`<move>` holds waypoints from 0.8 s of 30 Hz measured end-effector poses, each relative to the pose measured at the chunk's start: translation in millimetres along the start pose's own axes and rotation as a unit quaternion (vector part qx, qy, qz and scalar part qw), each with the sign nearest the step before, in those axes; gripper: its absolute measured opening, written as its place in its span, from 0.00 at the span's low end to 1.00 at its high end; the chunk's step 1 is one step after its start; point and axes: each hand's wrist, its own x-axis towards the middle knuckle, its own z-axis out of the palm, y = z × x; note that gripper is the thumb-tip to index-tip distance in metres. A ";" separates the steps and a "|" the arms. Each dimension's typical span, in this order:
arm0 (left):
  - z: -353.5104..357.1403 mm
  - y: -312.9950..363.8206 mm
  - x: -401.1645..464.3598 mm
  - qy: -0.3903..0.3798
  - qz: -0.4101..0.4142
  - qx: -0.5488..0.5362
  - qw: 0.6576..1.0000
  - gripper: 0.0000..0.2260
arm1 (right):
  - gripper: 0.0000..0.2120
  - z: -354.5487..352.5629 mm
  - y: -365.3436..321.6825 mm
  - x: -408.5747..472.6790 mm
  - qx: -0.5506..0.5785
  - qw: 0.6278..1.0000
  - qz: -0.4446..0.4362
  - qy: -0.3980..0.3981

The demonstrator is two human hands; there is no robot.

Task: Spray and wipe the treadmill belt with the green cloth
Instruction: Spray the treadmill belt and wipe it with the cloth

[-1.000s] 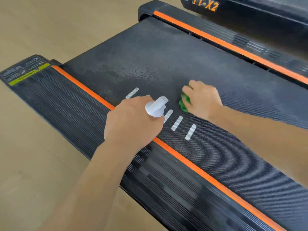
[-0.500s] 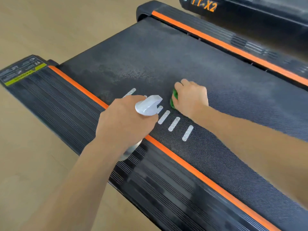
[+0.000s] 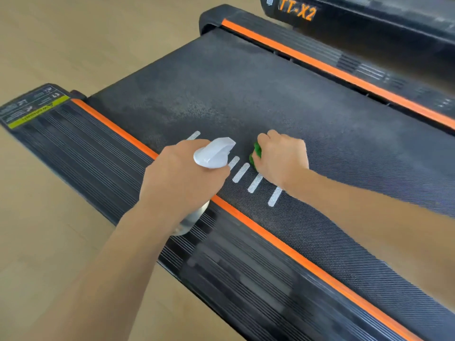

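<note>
green cloth [image 3: 256, 156] under right hand [image 3: 283, 156], on belt [image 3: 246, 94]

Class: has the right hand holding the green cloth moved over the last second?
Yes: right hand slid the green cloth closer to the belt's white dashes.

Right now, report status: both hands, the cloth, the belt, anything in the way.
Left hand grips spray bottle, nozzle over belt. Right hand presses green cloth on belt beside white dashes. Nothing in the way.

Both forearms bare to frame edge, left hand [image 3: 182, 178] & right hand [image 3: 283, 156] ungloved.
</note>
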 end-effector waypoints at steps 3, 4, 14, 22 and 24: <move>-0.1 1.4 1.9 -0.001 -0.002 0.007 1.000 0.11 | 0.12 -13.3 -14.3 -50.3 0.047 0.998 -0.052 0.000; 0.9 2.2 2.1 -0.006 -0.001 0.014 1.000 0.11 | 0.12 -14.6 -11.3 -57.2 0.062 0.994 -0.090 0.004; 2.1 4.8 -1.3 -0.014 0.011 0.037 0.999 0.11 | 0.12 -3.6 -12.1 -12.5 0.021 0.999 0.012 -0.031; 2.3 4.8 1.8 -0.012 0.009 0.038 0.999 0.11 | 0.16 0.0 14.1 22.5 -0.015 0.996 -0.085 -0.037; 1.8 3.0 1.4 -0.008 0.013 0.026 1.000 0.10 | 0.14 8.1 11.9 37.3 -0.007 0.999 0.000 -0.053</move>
